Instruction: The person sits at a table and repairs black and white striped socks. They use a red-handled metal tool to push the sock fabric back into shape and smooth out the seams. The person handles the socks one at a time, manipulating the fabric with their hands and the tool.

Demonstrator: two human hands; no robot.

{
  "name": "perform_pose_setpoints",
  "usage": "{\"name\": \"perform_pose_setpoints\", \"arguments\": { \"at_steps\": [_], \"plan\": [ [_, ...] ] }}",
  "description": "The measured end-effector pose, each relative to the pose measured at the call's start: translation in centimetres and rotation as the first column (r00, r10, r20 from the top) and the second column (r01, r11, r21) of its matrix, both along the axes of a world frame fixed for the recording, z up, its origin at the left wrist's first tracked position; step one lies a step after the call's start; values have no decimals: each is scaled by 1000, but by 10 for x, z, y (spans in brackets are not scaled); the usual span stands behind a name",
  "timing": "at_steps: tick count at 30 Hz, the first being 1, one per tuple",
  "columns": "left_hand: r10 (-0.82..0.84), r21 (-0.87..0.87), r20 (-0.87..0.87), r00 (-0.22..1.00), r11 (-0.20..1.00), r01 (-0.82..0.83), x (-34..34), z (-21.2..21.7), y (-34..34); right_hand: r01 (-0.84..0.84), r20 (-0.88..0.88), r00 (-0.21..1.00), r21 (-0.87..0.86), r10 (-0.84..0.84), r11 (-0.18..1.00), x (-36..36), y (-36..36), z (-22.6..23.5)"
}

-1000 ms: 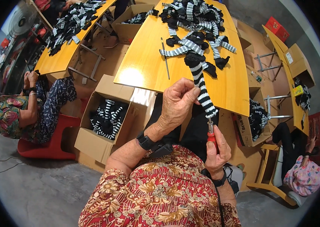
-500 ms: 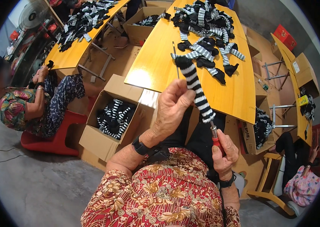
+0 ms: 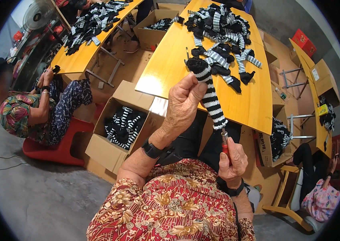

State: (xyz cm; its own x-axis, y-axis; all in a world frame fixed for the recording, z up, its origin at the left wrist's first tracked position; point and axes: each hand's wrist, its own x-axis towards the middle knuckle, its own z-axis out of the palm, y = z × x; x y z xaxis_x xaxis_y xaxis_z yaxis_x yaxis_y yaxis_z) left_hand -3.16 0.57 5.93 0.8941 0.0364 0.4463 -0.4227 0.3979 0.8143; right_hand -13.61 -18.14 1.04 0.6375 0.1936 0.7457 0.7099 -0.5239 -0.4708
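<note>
- My left hand (image 3: 184, 105) is closed around the upper part of a black-and-white striped sock (image 3: 209, 93), held up in the air in front of the near edge of the yellow table (image 3: 166, 68), not resting on it.
- My right hand (image 3: 231, 160) is fisted around the red handle of a thin tool (image 3: 225, 142); its metal end meets the sock's lower cuff. I think the tip sits inside the cuff, but the spot is too small to be sure.
- The sock hangs on a slant from the dark toe at the top down to the cuff just above my right fist.
- A pile of socks (image 3: 222, 44) lies toward the far end of the table, well apart from my hands. An open cardboard box (image 3: 117, 132) with more striped socks stands on the floor by the table's near left corner.
- A seated person (image 3: 29, 110) works at another table on my left, clear of my reach.
- Risks as I judge them: the tool's point could snag or ladder the knit if pushed at an angle; the left grip is high on the sock, so the cuff may swing off the tool; a slip could drive the tip toward my left fingers.
</note>
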Motion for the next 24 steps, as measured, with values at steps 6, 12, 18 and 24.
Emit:
{"name": "perform_pose_setpoints", "arguments": {
  "at_steps": [6, 12, 18, 24],
  "plan": [
    [-53, 51, -48, 997, 997, 55, -13, 3, 0, -10, 66, 998, -66, 15, 998, 2, -1, 0],
    [50, 201, -72, 996, 979, -35, -28, -12, 15, -110, 26, 993, -113, 113, 988, 6, -16, 18],
    [23, -148, -156, 988, 988, -47, -24, 3, 10, -107, -16, 994, -99, 106, 989, 1, -11, 20],
    [-324, -363, -72, 943, 889, 278, -15, 18, 24, -122, 31, 991, -196, 131, 973, 4, -8, 13]
  ]
}}
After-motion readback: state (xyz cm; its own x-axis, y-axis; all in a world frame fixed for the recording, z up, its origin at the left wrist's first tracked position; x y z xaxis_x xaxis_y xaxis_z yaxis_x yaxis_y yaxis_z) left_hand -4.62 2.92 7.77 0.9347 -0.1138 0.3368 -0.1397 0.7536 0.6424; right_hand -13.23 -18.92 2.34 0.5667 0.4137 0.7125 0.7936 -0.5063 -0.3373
